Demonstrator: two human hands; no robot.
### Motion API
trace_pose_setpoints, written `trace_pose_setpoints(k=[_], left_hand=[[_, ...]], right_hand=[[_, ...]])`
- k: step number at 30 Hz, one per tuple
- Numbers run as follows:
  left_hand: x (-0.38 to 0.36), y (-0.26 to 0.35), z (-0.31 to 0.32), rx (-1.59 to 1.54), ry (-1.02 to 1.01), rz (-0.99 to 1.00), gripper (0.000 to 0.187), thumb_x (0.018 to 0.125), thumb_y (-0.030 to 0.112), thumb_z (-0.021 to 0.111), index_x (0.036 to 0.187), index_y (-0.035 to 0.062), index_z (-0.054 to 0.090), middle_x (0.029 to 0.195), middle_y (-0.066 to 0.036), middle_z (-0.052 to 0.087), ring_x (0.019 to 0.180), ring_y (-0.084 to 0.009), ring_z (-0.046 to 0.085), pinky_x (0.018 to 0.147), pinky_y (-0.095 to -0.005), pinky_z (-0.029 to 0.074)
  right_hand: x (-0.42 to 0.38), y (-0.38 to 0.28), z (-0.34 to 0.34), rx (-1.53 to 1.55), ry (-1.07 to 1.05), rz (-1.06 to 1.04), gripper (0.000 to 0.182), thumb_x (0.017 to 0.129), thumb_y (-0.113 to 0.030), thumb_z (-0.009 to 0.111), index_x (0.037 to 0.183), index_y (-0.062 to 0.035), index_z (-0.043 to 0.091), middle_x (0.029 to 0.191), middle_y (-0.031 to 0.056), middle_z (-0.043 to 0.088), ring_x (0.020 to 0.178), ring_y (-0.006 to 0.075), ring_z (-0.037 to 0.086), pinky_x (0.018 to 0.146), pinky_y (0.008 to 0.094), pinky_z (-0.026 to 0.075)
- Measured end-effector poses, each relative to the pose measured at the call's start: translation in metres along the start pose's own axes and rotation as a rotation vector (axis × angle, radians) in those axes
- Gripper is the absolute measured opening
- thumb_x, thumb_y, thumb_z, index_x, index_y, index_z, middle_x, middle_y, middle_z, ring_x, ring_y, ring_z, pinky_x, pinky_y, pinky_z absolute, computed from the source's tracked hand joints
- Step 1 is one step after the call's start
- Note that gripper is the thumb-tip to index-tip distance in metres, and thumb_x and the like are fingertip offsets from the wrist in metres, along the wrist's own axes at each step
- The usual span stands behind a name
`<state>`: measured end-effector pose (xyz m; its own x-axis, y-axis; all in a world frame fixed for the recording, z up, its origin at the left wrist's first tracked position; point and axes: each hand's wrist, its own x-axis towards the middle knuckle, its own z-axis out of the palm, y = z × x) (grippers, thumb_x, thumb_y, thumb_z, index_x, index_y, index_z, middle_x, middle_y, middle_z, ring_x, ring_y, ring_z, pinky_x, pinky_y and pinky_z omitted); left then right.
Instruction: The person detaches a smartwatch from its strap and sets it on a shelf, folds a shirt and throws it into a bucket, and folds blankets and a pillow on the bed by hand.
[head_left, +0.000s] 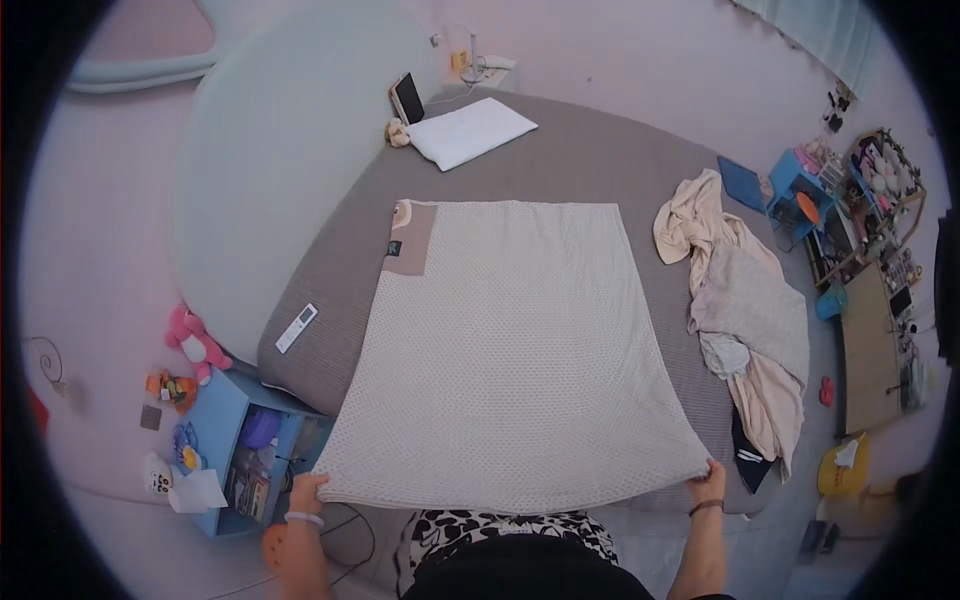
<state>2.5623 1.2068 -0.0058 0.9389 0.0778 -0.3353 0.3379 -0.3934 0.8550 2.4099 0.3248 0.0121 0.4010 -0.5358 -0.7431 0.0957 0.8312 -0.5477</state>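
Note:
A light beige textured blanket (510,350) lies spread over the grey-brown bed (590,135), its near edge stretched between my two hands. At its far left corner is a brown patch (410,250) with a small dark label. My left hand (308,494) is closed on the near left corner, beside the blue cabinet. On the near right corner, my right hand (708,482) grips the fabric with bent fingers. The near edge sags a little between them, in front of my body.
A white pillow (472,132) and a tablet (407,99) are at the bed's far end. A white remote (297,328) lies left. Crumpled bedding (745,300) lies right. The blue cabinet (225,420) stands by the left hand; a yellow bin (843,467) is on the right.

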Motion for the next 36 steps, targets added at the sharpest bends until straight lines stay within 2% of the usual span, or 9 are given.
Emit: trace_pose_setpoints(k=[6,8,10,12,20,24,27,29,36], left_hand=[[-0.044,0.113,-0.001,0.819,-0.078,0.061,0.046,0.059,-0.008,0.065,0.1,0.0118,0.062,0.1,-0.017,0.057,0.099,-0.0338,0.053,0.082,-0.0379,0.045],[-0.02,0.117,0.008,-0.488,0.338,-0.84,0.042,0.064,-0.003,0.066,0.104,0.009,0.06,0.101,-0.013,0.059,0.096,-0.028,0.055,0.079,-0.0357,0.047],[-0.003,0.146,0.011,-0.507,0.231,-0.83,0.039,0.067,0.008,0.068,0.105,0.0056,0.059,0.104,-0.008,0.059,0.091,-0.0235,0.058,0.076,-0.0342,0.047],[0.031,0.179,0.013,0.847,-0.01,0.038,0.035,0.07,0.015,0.068,0.101,0.0034,0.059,0.102,-0.005,0.06,0.086,-0.0221,0.059,0.073,-0.0326,0.048],[0.378,0.357,0.03,0.844,0.195,0.318,0.037,0.066,0.031,0.07,0.094,0.0097,0.063,0.09,-0.014,0.062,0.087,-0.0324,0.059,0.076,-0.0381,0.047],[0.501,0.405,0.072,0.657,0.52,0.325,0.037,0.075,0.033,0.062,0.088,-0.001,0.059,0.085,-0.017,0.061,0.086,-0.0286,0.06,0.075,-0.0371,0.047],[0.565,0.331,0.104,-0.293,0.258,0.122,0.022,0.08,0.021,0.053,0.086,-0.0004,0.057,0.081,-0.015,0.057,0.084,-0.0269,0.056,0.074,-0.0353,0.046],[0.534,0.305,0.122,1.025,0.163,0.214,0.017,0.082,0.011,0.047,0.092,0.0,0.054,0.089,-0.013,0.055,0.083,-0.0267,0.053,0.074,-0.0357,0.044],[0.438,0.136,0.204,-0.514,0.258,-0.59,0.083,0.077,0.033,0.064,0.136,0.0017,0.014,0.134,-0.022,0.026,0.117,-0.0331,0.036,0.095,-0.0452,0.034]], right_hand=[[-0.053,-0.022,-0.013,-0.056,0.053,0.003,0.038,0.073,-0.016,0.051,0.108,-0.0005,0.051,0.105,0.0097,0.057,0.1,0.0272,0.054,0.084,0.0437,0.045],[-0.046,-0.019,-0.001,-0.089,0.082,0.047,0.037,0.073,-0.015,0.05,0.107,-0.001,0.052,0.106,0.0096,0.058,0.1,0.0262,0.055,0.085,0.0425,0.045],[-0.028,-0.024,0.01,-0.23,0.11,0.041,0.035,0.073,-0.016,0.049,0.105,-0.0016,0.052,0.105,0.0087,0.059,0.098,0.0256,0.056,0.085,0.0428,0.045],[-0.006,-0.033,0.061,-0.414,-0.153,-0.066,0.029,0.075,-0.017,0.049,0.1,-0.0032,0.053,0.1,0.0074,0.059,0.09,0.024,0.058,0.078,0.0397,0.048],[0.096,-0.132,0.396,-1.722,-0.136,-1.394,0.029,0.077,-0.005,0.055,0.105,0.0025,0.052,0.095,0.0117,0.057,0.086,0.0199,0.055,0.072,0.0301,0.045],[0.091,-0.096,0.566,-0.109,-0.47,-0.536,0.026,0.085,-0.023,0.052,0.104,-0.004,0.048,0.092,0.0094,0.053,0.085,0.0212,0.052,0.078,0.0335,0.045],[0.136,-0.025,0.579,-0.499,-0.687,-0.523,0.026,0.088,-0.022,0.048,0.107,-0.0045,0.047,0.094,0.007,0.053,0.089,0.0182,0.052,0.076,0.0326,0.046],[0.189,0.047,0.535,-0.741,-0.75,-0.374,0.023,0.086,-0.021,0.049,0.103,-0.0056,0.051,0.095,0.006,0.053,0.09,0.0169,0.053,0.073,0.0321,0.047],[0.232,0.241,0.365,-0.571,0.151,0.241,0.046,0.082,-0.041,0.058,0.094,0.0004,0.043,0.087,0.0131,0.046,0.078,0.0227,0.047,0.07,0.0396,0.044]])
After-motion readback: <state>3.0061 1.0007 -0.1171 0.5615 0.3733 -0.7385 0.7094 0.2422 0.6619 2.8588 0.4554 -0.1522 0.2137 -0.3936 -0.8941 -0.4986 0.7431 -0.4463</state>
